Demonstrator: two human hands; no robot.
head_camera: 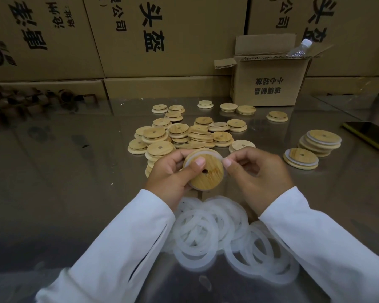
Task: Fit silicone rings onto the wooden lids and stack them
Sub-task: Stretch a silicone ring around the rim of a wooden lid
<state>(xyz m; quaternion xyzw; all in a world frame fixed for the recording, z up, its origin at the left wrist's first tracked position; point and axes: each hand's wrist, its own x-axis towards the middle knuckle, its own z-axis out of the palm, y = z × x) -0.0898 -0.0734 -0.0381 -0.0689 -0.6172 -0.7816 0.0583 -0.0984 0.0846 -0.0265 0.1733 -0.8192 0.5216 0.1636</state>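
Note:
My left hand (173, 171) grips a round wooden lid (210, 176) with a small centre hole, thumb pressed on its face. My right hand (256, 171) pinches a translucent silicone ring (206, 152) at the lid's upper right edge; the ring lies around the lid's upper rim. A pile of loose white silicone rings (214, 232) lies on the table just below my wrists. Behind my hands is a heap of bare wooden lids (184, 134). To the right stand a stack of ringed lids (321, 142) and a single ringed lid (301, 158).
A shiny metal table (74, 171) carries everything. An open small carton (269, 79) with a plastic bottle (299, 49) stands at the back right. Large cardboard boxes (140, 40) wall the back. A dark phone (370, 134) lies at the right edge.

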